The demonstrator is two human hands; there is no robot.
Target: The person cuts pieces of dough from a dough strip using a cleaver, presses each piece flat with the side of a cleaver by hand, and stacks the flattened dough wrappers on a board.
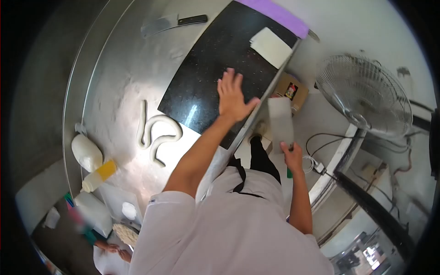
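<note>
My left hand [233, 98] is spread, palm down, over the black board [206, 64]; whether it touches the surface I cannot tell. Held low beside the table edge, my right hand [293, 158] grips a cleaver [281, 121] with a broad, pale rectangular blade pointing away from me. A bit of green shows below that hand, perhaps its handle. A folded pale sheet [271, 47] lies at the board's far right. Left of the board, a long dough rope [176, 130] curls on the steel table [123, 87].
A second cleaver [192, 19] with a black handle lies at the back. Purple cloth [279, 16] borders the board. At left are a white bag [87, 152] and yellow bottle [100, 176]. A fan [364, 94] and cables stand right. Another person's hands [112, 249] show lower left.
</note>
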